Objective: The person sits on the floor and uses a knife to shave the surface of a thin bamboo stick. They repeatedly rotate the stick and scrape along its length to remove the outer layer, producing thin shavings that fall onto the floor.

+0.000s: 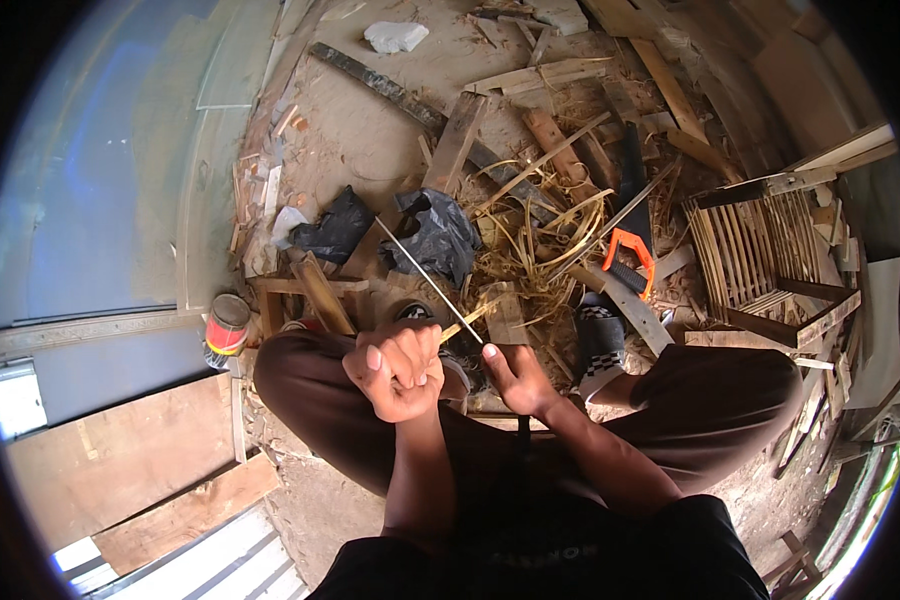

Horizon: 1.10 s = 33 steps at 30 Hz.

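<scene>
My left hand is closed in a fist above my crossed legs, gripping a short yellowish strip that sticks out toward the right. Beside it my right hand pinches the near end of a long, thin, pale stick, thumb on top. The stick slants away to the far left and crosses close to the strip; whether they touch I cannot tell. Curled yellowish shavings lie on the ground beyond my hands. A handsaw with an orange handle rests to their right.
Two black plastic bags lie ahead among wooden offcuts. At left stands a can with a red and yellow band. A slatted wooden crate sits at right. A board wall closes off the left side.
</scene>
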{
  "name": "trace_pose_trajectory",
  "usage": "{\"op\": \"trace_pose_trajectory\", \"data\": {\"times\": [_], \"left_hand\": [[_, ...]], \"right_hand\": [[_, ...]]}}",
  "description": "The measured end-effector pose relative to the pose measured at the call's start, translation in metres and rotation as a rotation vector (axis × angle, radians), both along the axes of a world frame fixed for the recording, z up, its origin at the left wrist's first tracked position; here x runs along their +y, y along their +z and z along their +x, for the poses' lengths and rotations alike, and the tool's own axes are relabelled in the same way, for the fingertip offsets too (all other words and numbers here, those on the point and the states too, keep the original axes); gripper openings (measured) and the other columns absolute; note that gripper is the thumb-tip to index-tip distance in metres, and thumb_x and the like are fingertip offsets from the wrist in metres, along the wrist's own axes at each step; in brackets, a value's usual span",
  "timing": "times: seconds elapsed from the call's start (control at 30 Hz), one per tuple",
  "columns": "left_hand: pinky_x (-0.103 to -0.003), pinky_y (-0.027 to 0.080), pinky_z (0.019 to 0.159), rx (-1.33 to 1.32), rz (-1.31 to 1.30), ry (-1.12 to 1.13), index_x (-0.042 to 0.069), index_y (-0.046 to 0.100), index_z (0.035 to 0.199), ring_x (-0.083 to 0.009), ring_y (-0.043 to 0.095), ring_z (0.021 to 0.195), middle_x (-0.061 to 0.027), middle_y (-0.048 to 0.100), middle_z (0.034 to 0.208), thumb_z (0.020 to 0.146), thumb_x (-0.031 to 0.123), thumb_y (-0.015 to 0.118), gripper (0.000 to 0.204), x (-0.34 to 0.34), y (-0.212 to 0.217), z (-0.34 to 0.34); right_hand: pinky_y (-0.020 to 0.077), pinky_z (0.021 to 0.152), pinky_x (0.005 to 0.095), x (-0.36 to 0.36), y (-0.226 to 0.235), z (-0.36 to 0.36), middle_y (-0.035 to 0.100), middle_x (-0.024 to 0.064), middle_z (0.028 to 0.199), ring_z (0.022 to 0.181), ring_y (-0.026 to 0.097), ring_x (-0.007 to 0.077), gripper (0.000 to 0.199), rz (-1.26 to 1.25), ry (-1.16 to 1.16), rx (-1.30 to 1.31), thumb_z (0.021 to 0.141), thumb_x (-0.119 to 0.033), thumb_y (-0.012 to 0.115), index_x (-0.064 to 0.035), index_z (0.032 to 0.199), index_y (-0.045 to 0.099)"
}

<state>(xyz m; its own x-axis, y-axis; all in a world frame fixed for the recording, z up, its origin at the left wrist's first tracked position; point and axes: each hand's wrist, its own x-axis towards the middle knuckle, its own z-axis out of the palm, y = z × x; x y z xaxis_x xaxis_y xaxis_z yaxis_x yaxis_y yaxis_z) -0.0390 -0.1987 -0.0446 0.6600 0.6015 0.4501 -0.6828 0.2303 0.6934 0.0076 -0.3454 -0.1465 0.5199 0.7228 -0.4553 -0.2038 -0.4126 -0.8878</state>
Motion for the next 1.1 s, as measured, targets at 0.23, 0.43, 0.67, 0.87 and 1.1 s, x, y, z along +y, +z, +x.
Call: {"op": "trace_pose_trajectory", "data": {"times": [0.23, 0.43, 0.67, 0.87, 1.1], "left_hand": [[-0.029, 0.026, 0.05, -0.014, -0.028, -0.122, 0.01, 0.038, 0.057, -0.011, 0.026, 0.046, -0.0018, 0.036, 0.051, 0.101, 0.02, 0.038, 0.045, 0.015, 0.0, -0.005], [-0.029, 0.022, 0.045, -0.007, -0.046, -0.132, 0.007, 0.037, 0.053, -0.0093, 0.026, 0.042, -0.0012, 0.036, 0.048, 0.099, 0.014, 0.045, 0.047, 0.009, 0.002, -0.002], [-0.028, 0.024, 0.046, -0.048, -0.055, 0.008, 0.009, 0.035, 0.055, -0.0107, 0.024, 0.043, -0.0029, 0.035, 0.048, 0.1, 0.016, 0.042, 0.046, 0.018, 0.0, -0.001], [-0.027, 0.025, 0.047, -0.008, -0.058, 0.173, 0.012, 0.034, 0.057, -0.0103, 0.023, 0.044, -0.0016, 0.033, 0.049, 0.103, 0.02, 0.036, 0.047, 0.007, 0.001, 0.01], [-0.027, 0.024, 0.046, 0.005, -0.079, 0.299, 0.013, 0.034, 0.057, -0.0104, 0.023, 0.043, -0.0015, 0.034, 0.049, 0.103, 0.023, 0.037, 0.047, -0.001, 0.004, 0.012]], "right_hand": [[0.0486, 0.092, 0.0503, -0.012, -0.043, 0.025, 0.066, 0.0365, 0.098, 0.108, 0.061, 0.0515, 0.091, -0.518, 0.023, -0.017, 0.096, -0.074, 0.031, 0.0086, 0.108, 0.068], [0.048, 0.082, 0.0502, -0.007, 0.007, 0.003, 0.067, 0.0293, 0.088, 0.089, 0.062, 0.0501, 0.057, 0.078, 0.015, -0.106, 0.104, -0.049, 0.042, 0.0012, 0.103, 0.068], [0.0486, 0.093, 0.0487, -0.013, -0.022, 0.018, 0.062, 0.0434, 0.1, 0.109, 0.061, 0.0511, 0.1, -0.388, 0.017, -0.026, 0.093, -0.076, 0.039, 0.0216, 0.102, 0.061], [0.0481, 0.09, 0.0529, -0.005, -0.004, -0.01, 0.067, 0.0331, 0.092, 0.098, 0.063, 0.0494, 0.069, -0.099, -0.055, -0.104, 0.102, -0.058, 0.039, 0.0038, 0.1, 0.069], [0.049, 0.087, 0.0498, 0.0, -0.024, -0.013, 0.065, 0.038, 0.095, 0.102, 0.063, 0.0506, 0.078, -0.396, -0.069, 0.129, 0.101, -0.062, 0.04, 0.0104, 0.1, 0.068]]}}
